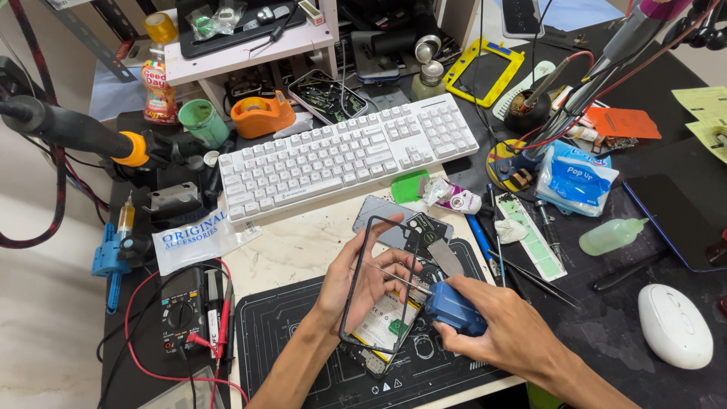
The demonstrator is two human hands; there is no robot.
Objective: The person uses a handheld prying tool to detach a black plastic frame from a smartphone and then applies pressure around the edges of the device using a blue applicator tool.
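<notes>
My left hand [356, 284] holds a thin black phone frame [369, 227] upright by its edges, tilted over an opened phone [382, 326] that shows its battery and board. In my right hand [503, 326] is a blue-handled tool [454, 309]; its thin metal tip reaches left and touches the inner side of the frame. Both hands hover over a black work mat [288, 333]. A metal spatula blade [444, 257] and a dark phone back cover [394, 220] lie just beyond the frame.
A white keyboard [348, 155] sits behind the hands. A multimeter [182, 310] with red leads lies left; a white mouse [674, 326], squeeze bottle [612, 236], tissue pack [577, 178], tweezers and screwdrivers lie right. Soldering tools, an orange tape dispenser [261, 113] and a shelf crowd the back.
</notes>
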